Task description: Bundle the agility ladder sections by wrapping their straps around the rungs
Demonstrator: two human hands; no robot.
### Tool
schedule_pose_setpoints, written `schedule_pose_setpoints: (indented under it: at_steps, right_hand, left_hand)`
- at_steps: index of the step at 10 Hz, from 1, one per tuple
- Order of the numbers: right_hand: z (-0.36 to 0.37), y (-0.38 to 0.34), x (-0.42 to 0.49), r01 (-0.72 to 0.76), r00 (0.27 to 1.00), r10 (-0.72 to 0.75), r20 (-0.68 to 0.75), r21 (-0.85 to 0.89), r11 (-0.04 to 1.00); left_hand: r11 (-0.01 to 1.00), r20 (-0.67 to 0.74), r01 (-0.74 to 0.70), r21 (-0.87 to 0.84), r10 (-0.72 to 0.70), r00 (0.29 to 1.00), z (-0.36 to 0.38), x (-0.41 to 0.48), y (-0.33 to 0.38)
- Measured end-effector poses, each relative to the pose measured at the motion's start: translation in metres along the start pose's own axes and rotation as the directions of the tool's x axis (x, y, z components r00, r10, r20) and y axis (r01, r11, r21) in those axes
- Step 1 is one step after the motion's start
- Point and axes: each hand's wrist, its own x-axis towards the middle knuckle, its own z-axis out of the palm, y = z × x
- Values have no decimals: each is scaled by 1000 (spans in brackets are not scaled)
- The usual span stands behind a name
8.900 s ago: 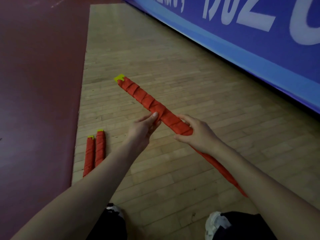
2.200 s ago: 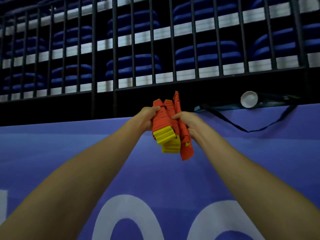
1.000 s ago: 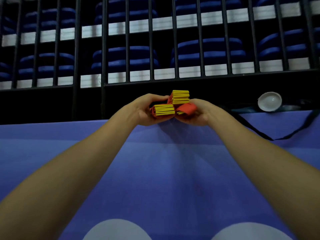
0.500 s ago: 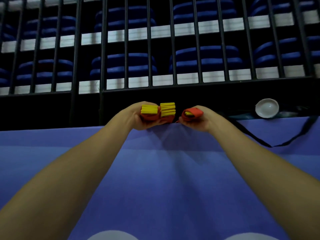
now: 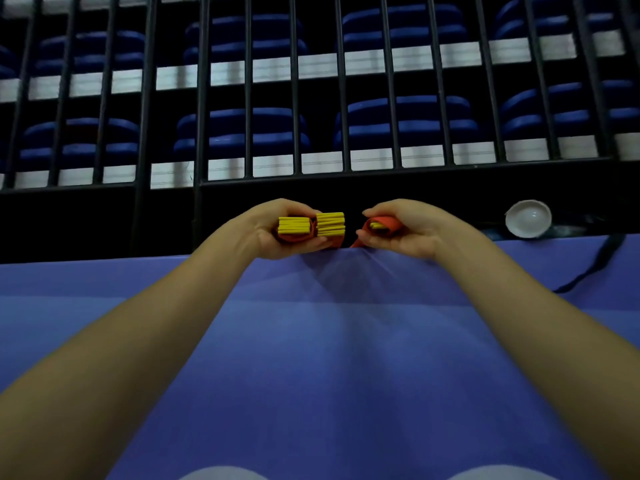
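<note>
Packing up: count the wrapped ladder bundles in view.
3. Orange-strapped, yellow-rung: the outer bundle and inner bundle sit side by side in the left hand; the third bundle in the right hand.

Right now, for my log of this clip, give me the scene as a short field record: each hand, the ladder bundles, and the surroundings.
left hand: grips two bundles side by side, yellow rung ends facing the camera
right hand: holds a third bundle, apart from the other two
wrapping: red strap round the third bundle, a loose tail below it
position: both hands at the top edge of a blue banner
background: black railing, blue seats behind it
other: white round object on the ledge at right, black cord beside it
</note>
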Motion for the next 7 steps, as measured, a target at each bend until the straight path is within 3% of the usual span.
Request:
schedule_pose_setpoints:
  at_steps: [3, 4, 5, 6, 7]
  right_hand:
    - [4, 17, 12, 16, 991, -4, -135, 86, 996]
    - [7, 14, 2, 27, 991, -19, -132, 58, 998]
    - [10, 12, -15, 38, 991, -39, -125, -13, 999]
    - [16, 8, -42, 23, 990, -40, -134, -124, 992]
    - [26, 6, -74, 74, 984, -116, -134, -287, 955]
  left_hand:
    - [996, -33, 25, -90, -28, 999, 0, 12, -11]
    - [987, -102, 2, -159, -19, 995, -3, 5, -12]
    - [970, -161, -99, -223, 63, 985, -7, -13, -15]
    - [976, -143, -118, -183, 92, 985, -3, -45, -14]
    - [992, -201, -122, -26, 114, 973, 8, -73, -11]
